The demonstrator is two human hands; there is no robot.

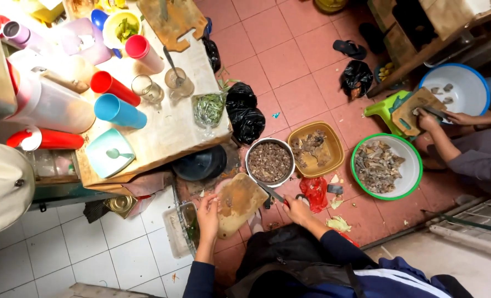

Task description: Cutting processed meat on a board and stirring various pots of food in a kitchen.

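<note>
A round-cornered wooden cutting board lies on the red tile floor in front of me. My left hand rests on its left edge, fingers bent over a small piece of food. My right hand grips a knife whose blade points toward the board's upper right corner. Just beyond the board stands a metal bowl full of chopped brown pieces.
A brown tray and a green-rimmed bowl of scraps sit to the right. Another person's hands work on a second board beside a white basin. A low table carries cups; black bags lie near it.
</note>
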